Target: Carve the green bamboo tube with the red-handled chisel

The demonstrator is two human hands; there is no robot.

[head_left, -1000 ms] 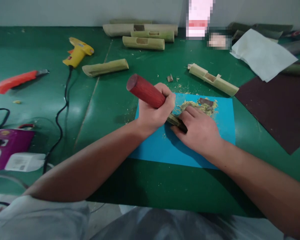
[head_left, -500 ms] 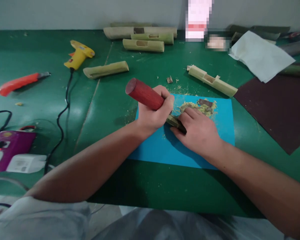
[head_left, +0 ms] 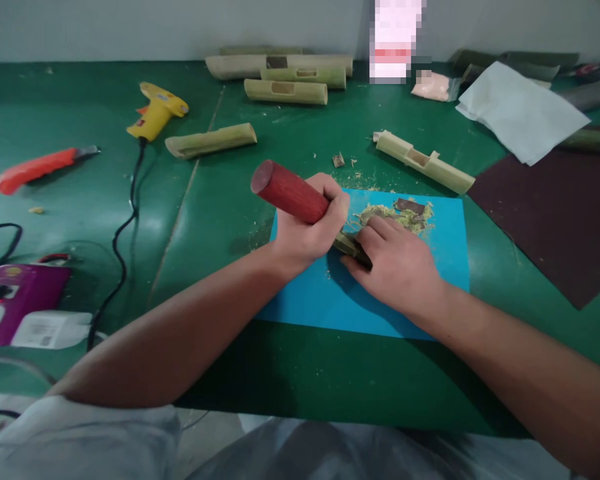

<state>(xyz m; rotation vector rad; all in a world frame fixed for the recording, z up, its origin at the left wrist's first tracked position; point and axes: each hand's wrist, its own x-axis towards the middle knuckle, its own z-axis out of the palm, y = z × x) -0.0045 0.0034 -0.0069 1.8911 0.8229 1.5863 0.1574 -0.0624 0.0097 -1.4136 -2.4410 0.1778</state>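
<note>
My left hand [head_left: 313, 223] is wrapped round the thick red wooden handle [head_left: 290, 190] of a tool, which tilts up to the left. The tool's working end is hidden behind that hand. Beneath it lies a short bamboo piece [head_left: 347, 244], pressed onto the blue sheet [head_left: 300, 300]. My right hand [head_left: 400, 260] grips the right part of this bamboo, fingers closed over it, so much of it is covered. Just beyond my right fingers sit a heap of bamboo shavings [head_left: 417, 219] and a brown scrap [head_left: 410, 206].
Notched bamboo tubes [head_left: 303, 92] lie along the back, with another [head_left: 425, 162] at right. A bamboo length [head_left: 213, 141], yellow glue gun [head_left: 157, 112], red-handled cutter [head_left: 40, 170] and purple power strip [head_left: 35, 293] are left. White sheets [head_left: 523, 113] overlap dark brown cloth [head_left: 565, 220].
Both hands keep their grips in nearly the same place. The view has shifted very slightly, and a small bag at the back shows more clearly.
</note>
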